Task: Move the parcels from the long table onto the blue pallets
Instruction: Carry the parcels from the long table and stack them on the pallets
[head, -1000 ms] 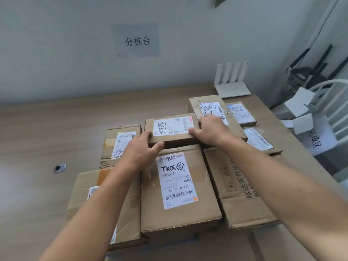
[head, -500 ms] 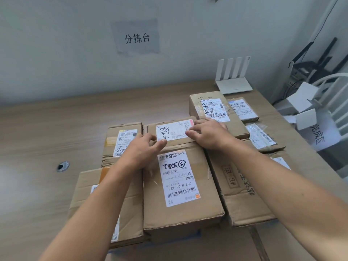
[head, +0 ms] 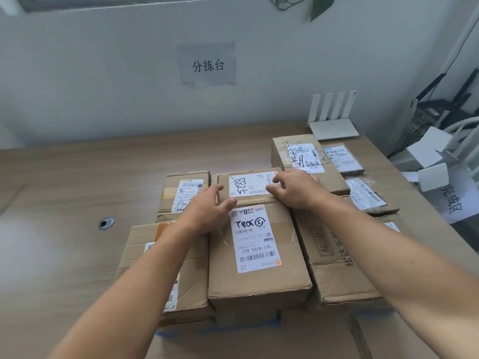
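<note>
Cardboard parcel marked 57288 (head: pixel 248 183): lies flat in the middle of a cluster of parcels on the wooden table (head: pixel 77 190), its near edge against a larger parcel (head: pixel 256 255).
Left hand (head: pixel 207 211): fingers relaxed and spread, thumb at the marked parcel's near edge, fingertips by its left side; it grasps nothing.
Right hand (head: pixel 295 190): rests on the parcel's right end, fingers loosely bent on the white label; this looks like a touch, not a grasp.
Neighbours: a taped parcel (head: pixel 184 193) just beside on the left, a scribbled parcel (head: pixel 305 161) behind the right hand.
Blue strip (head: pixel 166 332): shows under the nearest parcels.
Background: white router (head: pixel 334 128), paper sign (head: pixel 208 64) on the wall.
</note>
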